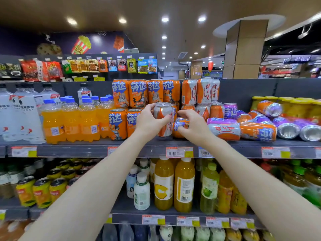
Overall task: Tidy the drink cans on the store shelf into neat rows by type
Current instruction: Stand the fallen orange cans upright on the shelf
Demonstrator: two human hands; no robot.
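Note:
My left hand (149, 121) grips an upright silver-and-orange can (163, 117) at the front of the grey shelf (139, 151). My right hand (194, 126) closes on an orange-and-blue can (180, 125) lying on its side just right of it. Orange cans with blue lettering (137, 93) stand stacked in two tiers to the left and behind. Silver-and-orange cans (199, 92) stand stacked behind my right hand. To the right, a jumble of purple (286, 126), orange (257, 131) and silver-and-orange cans (224, 128) lies toppled.
Small orange soda bottles (71, 119) and water bottles (19, 115) fill the shelf's left part. Yellow jars (298, 108) stand at the far right. Juice bottles (173, 183) and yellow cans (41, 192) occupy the lower shelf. Snack packets (86, 66) hang behind.

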